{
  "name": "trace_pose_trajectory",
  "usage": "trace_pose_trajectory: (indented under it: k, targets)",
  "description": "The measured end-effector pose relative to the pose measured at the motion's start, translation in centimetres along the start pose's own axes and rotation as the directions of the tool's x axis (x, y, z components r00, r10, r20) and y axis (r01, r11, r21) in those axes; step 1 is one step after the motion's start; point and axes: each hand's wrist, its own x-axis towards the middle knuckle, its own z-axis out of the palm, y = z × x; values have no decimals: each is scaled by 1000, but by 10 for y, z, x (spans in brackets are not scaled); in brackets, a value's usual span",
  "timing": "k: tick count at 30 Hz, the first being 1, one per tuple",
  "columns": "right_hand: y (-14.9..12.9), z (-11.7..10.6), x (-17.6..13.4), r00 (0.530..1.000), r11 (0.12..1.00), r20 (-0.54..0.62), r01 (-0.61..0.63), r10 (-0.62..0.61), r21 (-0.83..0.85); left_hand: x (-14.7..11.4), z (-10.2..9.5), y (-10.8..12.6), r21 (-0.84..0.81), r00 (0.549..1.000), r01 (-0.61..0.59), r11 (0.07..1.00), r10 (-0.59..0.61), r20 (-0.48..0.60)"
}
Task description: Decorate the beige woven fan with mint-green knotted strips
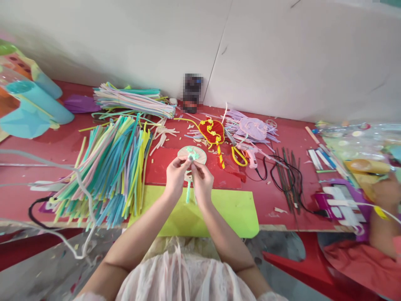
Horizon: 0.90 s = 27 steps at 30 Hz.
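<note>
My left hand and my right hand meet at their fingertips over the middle of the table. Both are closed in a pinch on a mint-green pipe cleaner, mostly hidden by the fingers; a thin strand hangs below the right hand. Behind the fingertips is a round pale pink fan made of pipe cleaners. Mint-green flowers decorate its face, and its mint-green handle points toward me. A red fan with yellow flowers and a striped handle lies beyond my right hand.
A large bundle of pastel pipe cleaners lies left, another bundle behind it. Yellow-handled scissors, a pink glue gun and a lilac fan sit right. A green mat lies in front. A co-worker's arm is far right.
</note>
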Motion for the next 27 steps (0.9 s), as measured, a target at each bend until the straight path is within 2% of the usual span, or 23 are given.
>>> trace_pose_trajectory:
  k: [2, 5, 10, 14, 18, 21, 24, 27]
  targets:
    - [0, -6, 6, 998, 999, 62, 22, -20, -41, 5, -6, 0, 78, 999, -40, 996, 40, -7]
    - [-1, -17, 19, 995, 987, 70, 81, -71, -138, 12, -13, 2, 187, 997, -71, 980, 69, 17]
    - [-3, -24, 32, 983, 976, 151, 133, -107, -175, 11, -11, 5, 289, 995, -83, 954, 65, 70]
    - [-5, -22, 33, 976, 969, 169, 169, -139, -181, 9, -5, 4, 238, 998, -23, 971, 7, 68]
    - [-8, -24, 36, 978, 960, 123, 193, -171, -205, 11, -4, 4, 130, 991, 50, 990, -66, 117]
    - [-11, -27, 38, 978, 954, 108, 198, -178, -223, 14, -5, 8, 112, 980, 85, 990, -103, 172]
    - [-14, -29, 38, 978, 949, 121, 197, -171, -247, 18, -7, 13, 175, 970, 57, 983, -96, 222]
    - [-16, -29, 37, 970, 928, 134, 233, -202, -292, 22, -8, 14, 292, 969, -53, 955, -22, 246]
